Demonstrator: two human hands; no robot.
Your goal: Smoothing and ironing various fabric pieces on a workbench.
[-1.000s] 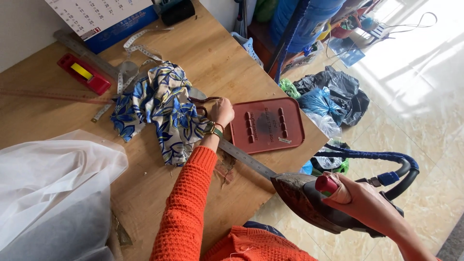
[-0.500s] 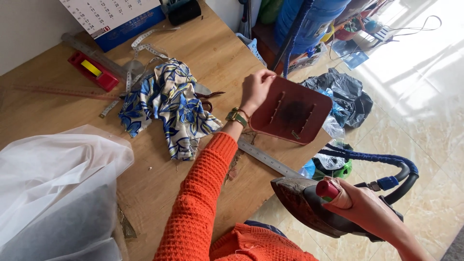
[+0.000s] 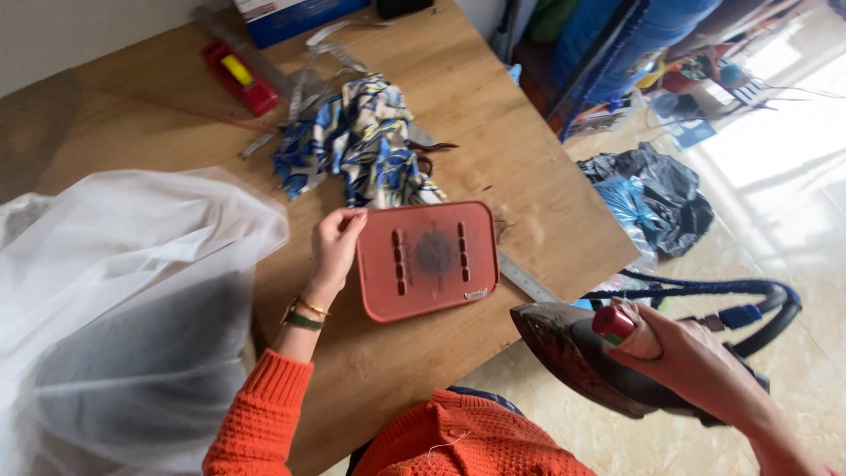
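My left hand grips the left edge of a red rectangular iron rest mat that lies flat on the wooden table, near its front edge. My right hand holds a dark clothes iron by its handle, off the table's front right corner, soleplate tilted toward the table. A crumpled blue, white and yellow patterned cloth lies just beyond the mat. A metal ruler pokes out from under the mat's right side.
Sheer white fabric covers the table's left part. A red box, a measuring tape and scissors sit at the back by a blue box. Black and blue bags lie on the tiled floor to the right.
My left hand lifted the red mat from the table's right edge and set it down nearer the middle, in front of the patterned cloth. The iron stayed in my right hand.
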